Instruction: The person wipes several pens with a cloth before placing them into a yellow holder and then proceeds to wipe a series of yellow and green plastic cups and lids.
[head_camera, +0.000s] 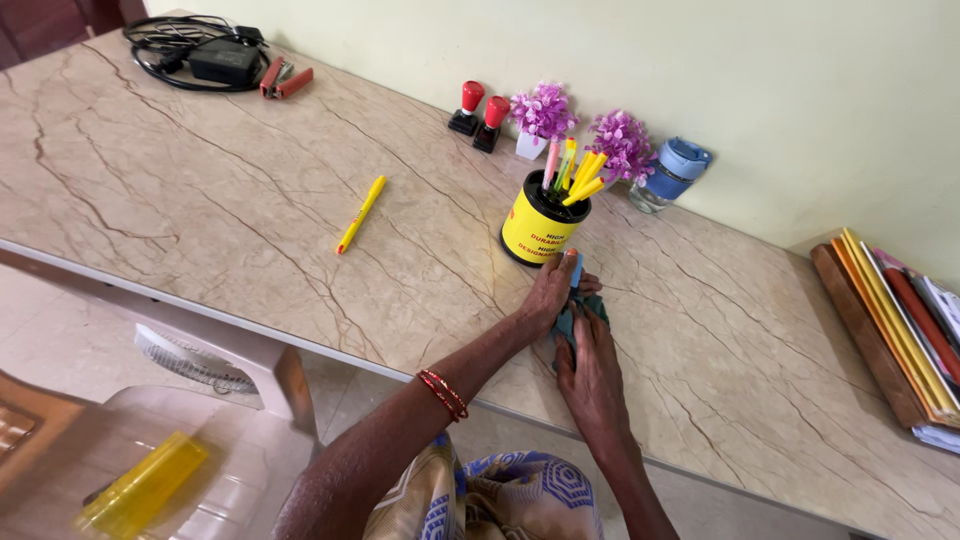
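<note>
A dark teal cloth (590, 308) lies on the marble-patterned table (250, 200), just in front of a yellow pen holder (540, 228) filled with yellow and pink pens. My left hand (550, 292), red bangles on its wrist, grips the cloth's upper edge right by the holder's base. A small light-blue piece (577, 268) shows at its fingertips; what it is I cannot tell. My right hand (592, 372) rests flat on the cloth's near part, fingers stretched forward. Most of the cloth is hidden under both hands.
A loose yellow pen (361, 214) lies to the left. Two red stamps (480, 113), two purple flower pots (545, 115), a blue-lidded jar (675, 172) line the wall. Black cables and a red stapler (285, 80) sit far left, files (890, 320) right, a plastic chair (220, 400) below.
</note>
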